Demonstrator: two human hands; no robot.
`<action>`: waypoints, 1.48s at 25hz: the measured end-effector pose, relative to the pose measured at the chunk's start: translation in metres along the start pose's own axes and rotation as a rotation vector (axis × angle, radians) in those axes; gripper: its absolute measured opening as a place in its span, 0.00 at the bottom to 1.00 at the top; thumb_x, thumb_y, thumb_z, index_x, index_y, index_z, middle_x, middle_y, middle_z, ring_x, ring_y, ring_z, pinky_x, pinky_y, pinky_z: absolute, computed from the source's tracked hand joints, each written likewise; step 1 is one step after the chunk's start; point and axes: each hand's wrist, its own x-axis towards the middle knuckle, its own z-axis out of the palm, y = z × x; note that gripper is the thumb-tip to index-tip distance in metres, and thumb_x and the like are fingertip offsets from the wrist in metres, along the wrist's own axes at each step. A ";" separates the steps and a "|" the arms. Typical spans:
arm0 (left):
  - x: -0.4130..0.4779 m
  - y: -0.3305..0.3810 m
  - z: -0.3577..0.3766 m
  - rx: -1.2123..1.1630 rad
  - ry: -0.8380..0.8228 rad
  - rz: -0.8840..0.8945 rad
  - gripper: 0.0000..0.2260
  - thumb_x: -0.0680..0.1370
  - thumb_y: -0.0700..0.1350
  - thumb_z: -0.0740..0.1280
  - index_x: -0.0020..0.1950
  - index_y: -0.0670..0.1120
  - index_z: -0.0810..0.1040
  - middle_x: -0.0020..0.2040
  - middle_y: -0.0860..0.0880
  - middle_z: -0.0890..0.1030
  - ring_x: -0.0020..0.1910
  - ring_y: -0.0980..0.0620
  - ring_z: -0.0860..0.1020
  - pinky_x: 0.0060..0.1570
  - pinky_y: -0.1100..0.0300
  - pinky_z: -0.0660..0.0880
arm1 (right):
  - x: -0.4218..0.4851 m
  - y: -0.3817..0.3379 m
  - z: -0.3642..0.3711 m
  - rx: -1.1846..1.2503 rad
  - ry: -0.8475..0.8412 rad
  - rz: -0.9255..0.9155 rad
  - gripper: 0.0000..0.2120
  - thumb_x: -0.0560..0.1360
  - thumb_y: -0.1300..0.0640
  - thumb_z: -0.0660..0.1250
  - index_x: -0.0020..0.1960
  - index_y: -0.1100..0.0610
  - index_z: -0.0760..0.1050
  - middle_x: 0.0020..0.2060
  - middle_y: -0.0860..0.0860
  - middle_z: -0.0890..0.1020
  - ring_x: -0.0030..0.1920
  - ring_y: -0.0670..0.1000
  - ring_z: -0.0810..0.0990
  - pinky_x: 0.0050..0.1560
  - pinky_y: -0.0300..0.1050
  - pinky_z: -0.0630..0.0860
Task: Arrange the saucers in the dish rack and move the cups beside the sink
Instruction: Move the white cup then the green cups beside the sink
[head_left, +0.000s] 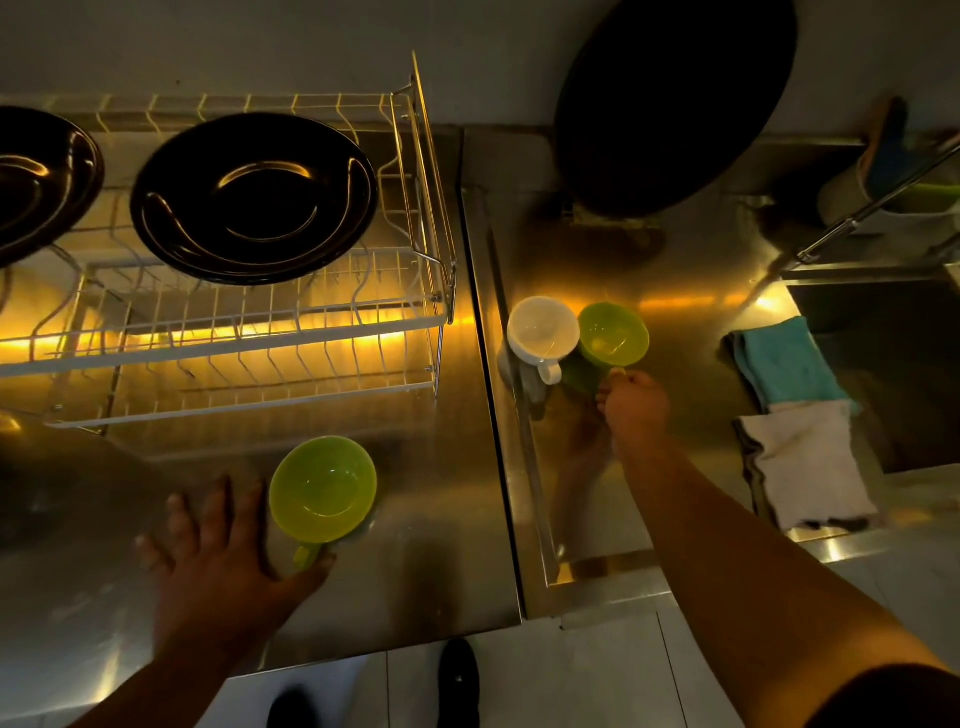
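Two black saucers lie on the white wire dish rack (291, 332): one (254, 197) in the middle, the other (36, 176) cut off at the left edge. A green cup (323, 488) stands on the steel counter in front of the rack. My left hand (223, 561) lies spread beside it, thumb near its handle. On the drainboard to the right stand a white cup (543, 330) and a second green cup (614, 333), touching. My right hand (636, 410) pinches the handle of that second green cup.
The sink basin (883, 374) is at the right, with a teal cloth (789, 364) and a white cloth (805, 462) on its rim. A large black oval object (675, 98) leans on the back wall. A tap pipe (872, 202) crosses the top right.
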 end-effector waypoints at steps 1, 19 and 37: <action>0.001 -0.001 0.001 -0.003 -0.002 0.002 0.55 0.64 0.84 0.55 0.83 0.54 0.55 0.85 0.44 0.52 0.83 0.35 0.45 0.76 0.28 0.45 | 0.000 0.000 -0.001 -0.004 -0.008 0.016 0.10 0.80 0.54 0.64 0.40 0.50 0.75 0.48 0.59 0.85 0.48 0.59 0.83 0.56 0.60 0.79; -0.002 -0.005 0.003 -0.024 0.031 0.051 0.55 0.65 0.84 0.57 0.84 0.53 0.50 0.84 0.42 0.54 0.82 0.32 0.47 0.74 0.25 0.48 | -0.144 0.033 -0.003 -0.253 -0.089 -0.263 0.02 0.76 0.52 0.67 0.49 0.46 0.76 0.41 0.46 0.83 0.44 0.52 0.84 0.41 0.49 0.83; -0.001 -0.009 0.011 -0.024 0.067 0.087 0.54 0.67 0.84 0.50 0.83 0.51 0.56 0.84 0.40 0.56 0.81 0.29 0.48 0.73 0.25 0.45 | -0.312 0.092 0.126 -0.283 -0.520 -0.120 0.07 0.69 0.54 0.73 0.39 0.49 0.75 0.32 0.43 0.80 0.32 0.35 0.77 0.30 0.28 0.69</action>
